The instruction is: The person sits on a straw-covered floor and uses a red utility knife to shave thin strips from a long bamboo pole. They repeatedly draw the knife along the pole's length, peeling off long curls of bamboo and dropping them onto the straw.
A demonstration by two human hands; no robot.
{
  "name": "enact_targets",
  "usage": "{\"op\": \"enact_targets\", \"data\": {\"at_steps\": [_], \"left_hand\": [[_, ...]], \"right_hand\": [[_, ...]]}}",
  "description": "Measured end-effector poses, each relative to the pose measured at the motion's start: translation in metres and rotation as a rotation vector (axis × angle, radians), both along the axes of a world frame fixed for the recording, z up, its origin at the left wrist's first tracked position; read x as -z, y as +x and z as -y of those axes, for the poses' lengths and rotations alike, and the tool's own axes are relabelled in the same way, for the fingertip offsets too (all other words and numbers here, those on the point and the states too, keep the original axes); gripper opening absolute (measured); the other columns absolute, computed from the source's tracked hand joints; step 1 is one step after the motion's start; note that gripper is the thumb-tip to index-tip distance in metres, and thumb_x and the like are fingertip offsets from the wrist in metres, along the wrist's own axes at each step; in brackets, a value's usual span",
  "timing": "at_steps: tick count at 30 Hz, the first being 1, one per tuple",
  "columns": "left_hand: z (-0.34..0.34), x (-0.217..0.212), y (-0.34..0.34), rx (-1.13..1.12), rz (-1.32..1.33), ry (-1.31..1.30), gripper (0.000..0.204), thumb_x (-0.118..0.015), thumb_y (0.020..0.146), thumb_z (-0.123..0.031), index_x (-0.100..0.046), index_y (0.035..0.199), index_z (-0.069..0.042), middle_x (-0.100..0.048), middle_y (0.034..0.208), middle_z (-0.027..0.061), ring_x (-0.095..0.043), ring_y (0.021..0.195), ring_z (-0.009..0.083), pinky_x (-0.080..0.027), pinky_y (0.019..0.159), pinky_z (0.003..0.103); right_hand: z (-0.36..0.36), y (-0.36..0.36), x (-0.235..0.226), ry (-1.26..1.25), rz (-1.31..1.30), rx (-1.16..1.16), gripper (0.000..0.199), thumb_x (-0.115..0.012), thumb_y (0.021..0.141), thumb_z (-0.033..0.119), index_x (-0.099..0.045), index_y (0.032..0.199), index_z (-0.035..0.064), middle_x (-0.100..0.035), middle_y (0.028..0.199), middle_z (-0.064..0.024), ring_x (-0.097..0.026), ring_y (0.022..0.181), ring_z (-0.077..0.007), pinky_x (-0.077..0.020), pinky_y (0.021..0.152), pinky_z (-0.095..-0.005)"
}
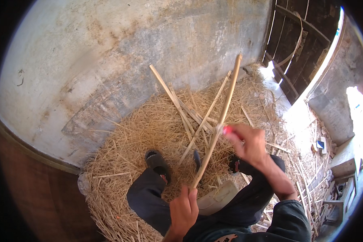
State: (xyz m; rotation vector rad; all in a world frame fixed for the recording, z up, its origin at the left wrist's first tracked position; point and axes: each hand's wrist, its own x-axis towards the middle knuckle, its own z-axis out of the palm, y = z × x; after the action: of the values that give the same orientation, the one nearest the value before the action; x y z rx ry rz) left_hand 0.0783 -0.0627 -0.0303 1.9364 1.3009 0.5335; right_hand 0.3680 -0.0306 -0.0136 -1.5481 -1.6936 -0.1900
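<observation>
Nearest us, our left hand grips the lower end of the long pale split bamboo strip, fingers closed around it; farther up, our right hand holds a red-handled knife against it; we judge the shaving step in hand, the next stroke needing steady pressure along the strip; beyond lie loose bamboo slats on the straw-covered floor.

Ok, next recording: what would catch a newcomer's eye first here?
The long pale stick running up the middle, gripped at its lower end by the left hand while the right hand works at its middle with a small red-handled tool. Under it lies a heap of straw with loose strips, against a stained grey wall.
</observation>
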Motion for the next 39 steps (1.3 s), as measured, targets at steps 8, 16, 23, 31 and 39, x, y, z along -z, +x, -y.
{"op": "enact_targets", "data": {"at_steps": [8, 16, 23, 31, 39], "left_hand": [[0.016, 0.007, -0.017, 0.031, -0.040, -0.054, 0.034, -0.047, 0.115, -0.031, -0.059, 0.100, -0.003, -0.061, 0.065, 0.0205, -0.065, 0.065, 0.0479, -0.046, 0.058, 0.054], [0.026, 0.034, -0.039, 0.103, -0.024, -0.080, 0.031, -0.051, 0.114, -0.031, -0.058, 0.100, -0.004, -0.063, 0.066, 0.0200, -0.066, 0.064, 0.0466, -0.048, 0.059, 0.054], [0.008, 0.009, -0.037, 0.088, 0.016, -0.333, 0.035, -0.056, 0.113, -0.032, -0.058, 0.097, -0.001, -0.060, 0.065, 0.0170, -0.061, 0.059, 0.0357, -0.044, 0.058, 0.047], [-0.002, 0.018, -0.027, -0.019, 0.061, -0.202, 0.034, -0.058, 0.112, -0.034, -0.061, 0.102, -0.001, -0.061, 0.065, 0.0189, -0.066, 0.060, 0.0403, -0.046, 0.058, 0.049], [-0.003, 0.018, -0.027, -0.022, -0.038, -0.130, 0.034, -0.059, 0.111, -0.036, -0.062, 0.104, -0.002, -0.065, 0.068, 0.0204, -0.067, 0.064, 0.0441, -0.048, 0.061, 0.052]], "right_hand": [[-0.024, 0.056, -0.012, -0.126, -0.110, 0.177, 0.033, -0.074, 0.101, 0.038, -0.081, 0.111, 0.0079, -0.074, 0.075, -0.0108, -0.069, 0.059, -0.0220, -0.0525, 0.056, -0.0394], [-0.047, 0.109, -0.011, -0.027, -0.154, 0.247, 0.037, -0.065, 0.108, 0.040, -0.080, 0.111, 0.0060, -0.065, 0.067, -0.0097, -0.056, 0.051, -0.0154, -0.0414, 0.051, -0.0339], [-0.036, 0.119, -0.005, -0.359, -1.580, -0.504, 0.046, -0.043, 0.116, 0.052, -0.060, 0.116, 0.0092, -0.035, 0.067, 0.0095, -0.028, 0.048, -0.0043, -0.0246, 0.046, -0.0234], [-0.005, 0.061, -0.013, -0.314, -0.639, -0.101, 0.031, -0.068, 0.107, 0.035, -0.068, 0.118, 0.0059, -0.058, 0.081, 0.0023, -0.052, 0.065, -0.0108, -0.0426, 0.061, -0.0281], [-0.057, 0.085, -0.041, 0.217, -0.028, 0.235, 0.039, -0.076, 0.099, 0.027, -0.074, 0.129, 0.0031, -0.075, 0.101, -0.0199, -0.075, 0.093, -0.0318, -0.0573, 0.084, -0.0404]]}}
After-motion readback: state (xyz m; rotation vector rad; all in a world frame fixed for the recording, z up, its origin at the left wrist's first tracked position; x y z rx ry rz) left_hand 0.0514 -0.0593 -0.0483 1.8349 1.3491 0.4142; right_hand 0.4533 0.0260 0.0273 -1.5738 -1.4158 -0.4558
